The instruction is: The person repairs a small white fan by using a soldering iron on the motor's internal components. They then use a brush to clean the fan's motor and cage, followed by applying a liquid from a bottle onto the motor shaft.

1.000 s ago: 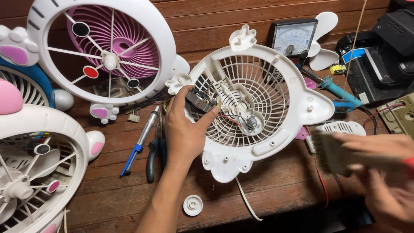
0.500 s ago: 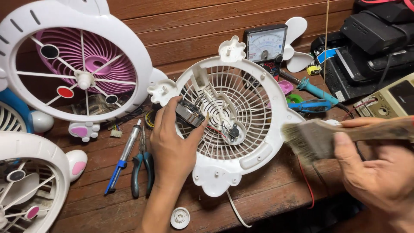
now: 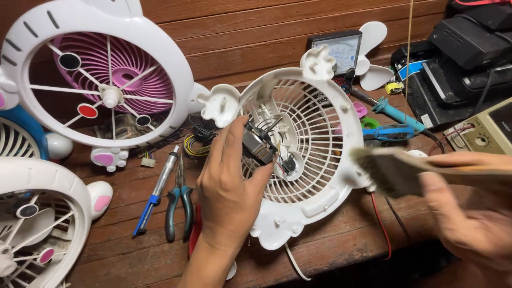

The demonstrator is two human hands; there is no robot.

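right hand (image 3: pixel 469 218) and brush (image 3: pixel 394 168) blurred, lower fan (image 3: pixel 32 224) cropped

Dials, labels and panels on the wooden bench

An analog meter (image 3: pixel 340 52) with a pale rectangular dial stood at the back, behind the white fan grille. A blue label (image 3: pixel 412 70) marked the black case at upper right. A beige instrument (image 3: pixel 488 130) with a dark panel lay at the right edge.

Setting: a small repair workshop for electrical appliances. A worn wooden plank bench (image 3: pixel 330 250) is seen, crowded with opened fan housings (image 3: pixel 314 154), pliers (image 3: pixel 178 210), a soldering iron (image 3: pixel 397 113), an analogue multimeter (image 3: pixel 338 50) and loose wires (image 3: pixel 198 143).
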